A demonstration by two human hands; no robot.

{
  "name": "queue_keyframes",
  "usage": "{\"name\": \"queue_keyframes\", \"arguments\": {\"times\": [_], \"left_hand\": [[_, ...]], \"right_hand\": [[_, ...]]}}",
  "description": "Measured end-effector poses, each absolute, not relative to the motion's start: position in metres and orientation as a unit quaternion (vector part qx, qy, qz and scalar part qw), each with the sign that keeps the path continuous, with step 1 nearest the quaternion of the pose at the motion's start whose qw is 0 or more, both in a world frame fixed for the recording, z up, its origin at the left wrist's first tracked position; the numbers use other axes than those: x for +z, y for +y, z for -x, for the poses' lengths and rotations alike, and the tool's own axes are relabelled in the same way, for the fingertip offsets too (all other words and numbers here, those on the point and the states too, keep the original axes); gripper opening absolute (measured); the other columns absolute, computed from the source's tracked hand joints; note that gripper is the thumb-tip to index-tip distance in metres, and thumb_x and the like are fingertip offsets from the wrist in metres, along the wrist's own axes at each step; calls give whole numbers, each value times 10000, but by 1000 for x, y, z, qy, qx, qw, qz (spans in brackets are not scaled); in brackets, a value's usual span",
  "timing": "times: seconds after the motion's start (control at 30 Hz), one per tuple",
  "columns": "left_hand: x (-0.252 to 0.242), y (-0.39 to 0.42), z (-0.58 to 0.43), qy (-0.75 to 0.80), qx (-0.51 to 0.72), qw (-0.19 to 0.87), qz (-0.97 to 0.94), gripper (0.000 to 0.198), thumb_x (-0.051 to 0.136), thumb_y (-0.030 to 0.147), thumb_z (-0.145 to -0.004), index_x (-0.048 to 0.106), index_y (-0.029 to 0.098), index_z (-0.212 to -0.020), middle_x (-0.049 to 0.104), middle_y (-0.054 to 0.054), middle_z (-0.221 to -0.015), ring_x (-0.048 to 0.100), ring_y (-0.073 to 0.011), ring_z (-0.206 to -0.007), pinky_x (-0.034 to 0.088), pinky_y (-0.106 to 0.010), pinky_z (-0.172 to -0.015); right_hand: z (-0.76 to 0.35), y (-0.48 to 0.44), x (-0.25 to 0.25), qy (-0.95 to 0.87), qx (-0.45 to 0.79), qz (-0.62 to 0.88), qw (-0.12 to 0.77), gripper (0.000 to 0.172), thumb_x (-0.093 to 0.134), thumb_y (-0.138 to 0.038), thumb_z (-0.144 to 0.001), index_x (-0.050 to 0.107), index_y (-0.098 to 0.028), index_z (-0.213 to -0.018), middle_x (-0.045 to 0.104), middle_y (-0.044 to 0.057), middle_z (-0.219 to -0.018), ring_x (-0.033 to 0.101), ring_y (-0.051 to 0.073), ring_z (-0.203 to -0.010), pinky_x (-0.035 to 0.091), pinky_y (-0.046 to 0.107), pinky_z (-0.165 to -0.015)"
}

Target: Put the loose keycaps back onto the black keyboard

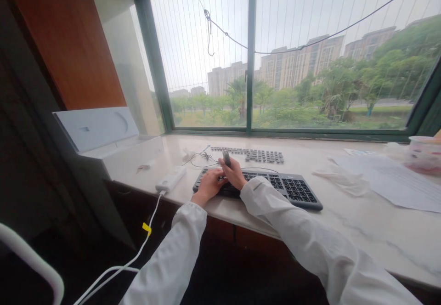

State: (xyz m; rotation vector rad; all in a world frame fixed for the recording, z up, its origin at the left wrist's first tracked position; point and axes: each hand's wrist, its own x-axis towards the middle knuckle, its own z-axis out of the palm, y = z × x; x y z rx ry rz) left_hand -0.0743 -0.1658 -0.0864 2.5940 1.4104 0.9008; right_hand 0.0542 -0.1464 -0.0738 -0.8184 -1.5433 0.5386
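Observation:
A black keyboard lies near the front edge of the marble counter, its keycaps off over the parts that show. Wrapped around a short dark-handled tool, my right hand holds it upright over the left half of the keyboard. The tool's lower end is hidden, so its kind does not show. My left hand rests on the keyboard's left part, fingers bent together against the right hand; anything between them is hidden. Behind the keyboard, loose dark keycaps lie in rows.
A white power strip sits left of the keyboard, its white cable hanging off the edge. A thin black cord curls behind it. An open white box stands far left. Papers, tissue and a cup lie right.

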Motion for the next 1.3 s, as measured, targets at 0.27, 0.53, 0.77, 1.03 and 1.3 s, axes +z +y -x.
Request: {"name": "queue_keyframes", "arguments": {"times": [0.27,0.53,0.77,1.03,1.3], "left_hand": [[-88,-178,67,511,318,-40,-798,188,584,247,-877,708,192,-1008,701,-79,-1037,612,-230,-1017,472,-320,-885],[-90,-177,67,511,431,-37,-743,248,558,242,-906,671,180,-1118,721,-80,-1031,654,-198,-913,482,-320,-879],[-86,-181,68,526,439,-47,-727,239,592,190,-869,694,200,-1085,714,-74,-1032,652,-193,-868,485,-300,-829],[-81,-186,69,539,424,-51,-726,166,662,294,-847,702,226,-993,711,-30,-917,618,-159,-725,446,-273,-721],[-78,-191,68,585,371,-67,-718,180,635,370,-867,702,243,-975,723,-32,-996,649,-172,-802,422,-262,-682]], "right_hand": [[-49,-167,-60,-681,98,374,621,386,425,-533,-916,401,-214,-700,412,-50,-552,341,108,-546,301,240,-542],[-100,-154,-50,-809,-39,471,350,158,522,-329,-869,624,-209,-883,647,25,-679,574,162,-635,309,249,-602],[-99,-155,-65,-846,-45,477,235,224,535,-344,-875,667,-240,-1023,722,60,-818,655,200,-768,311,248,-623],[-102,-144,-70,-834,15,454,313,152,563,-294,-851,686,-231,-915,711,25,-765,628,167,-716,328,234,-613],[-100,-141,-69,-842,44,440,309,148,599,-284,-840,714,-191,-848,716,40,-758,618,154,-696,358,227,-620]]}}
